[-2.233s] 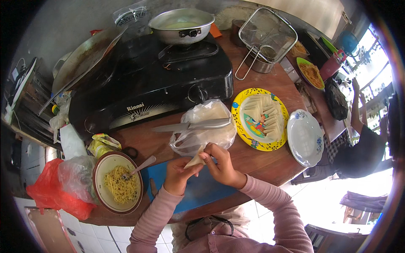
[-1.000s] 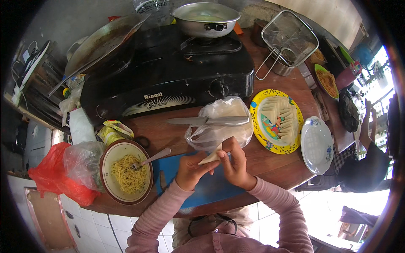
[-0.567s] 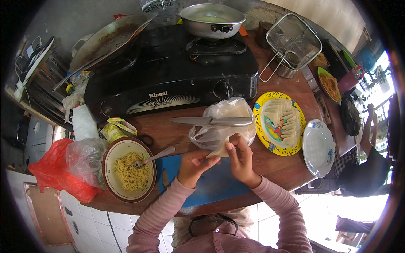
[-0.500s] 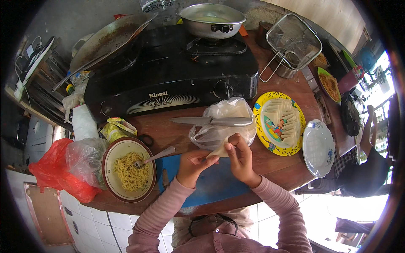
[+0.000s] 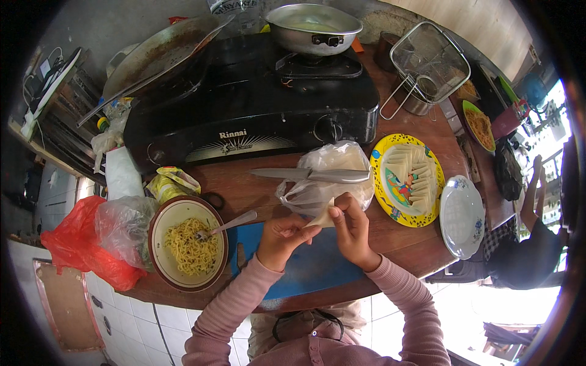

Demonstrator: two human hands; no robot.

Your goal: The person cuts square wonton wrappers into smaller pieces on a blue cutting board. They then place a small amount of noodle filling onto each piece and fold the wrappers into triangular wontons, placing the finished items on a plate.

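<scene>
Above the blue cutting board (image 5: pixel 323 268), a pale folded dough wrapper (image 5: pixel 323 218) is pinched between my two hands. My left hand (image 5: pixel 282 238) grips its lower left corner with thumb and fingers. The opposite edge is held by my right hand (image 5: pixel 351 232), thumb against fingers. Whether anything is inside the wrapper cannot be seen. To the left stands a cream bowl with a brown rim (image 5: pixel 160 266), holding cooked noodles (image 5: pixel 190 247) and a spoon (image 5: pixel 237 222). On the right, a yellow-rimmed plate (image 5: pixel 386 204) carries several folded wrappers (image 5: pixel 421 180).
A knife (image 5: pixel 339 176) lies across a clear plastic bag (image 5: pixel 293 198) behind my hands. The black gas stove (image 5: pixel 256 113) bears a metal pan (image 5: pixel 314 27) and a wok (image 5: pixel 160 58). A white plate (image 5: pixel 462 219) sits by the right edge. Another person (image 5: pixel 534 244) is at far right.
The view has shifted slightly, moving the tabletop things a little rightward in the picture. Both hands still pinch the wrapper, with only a small change in finger position.
</scene>
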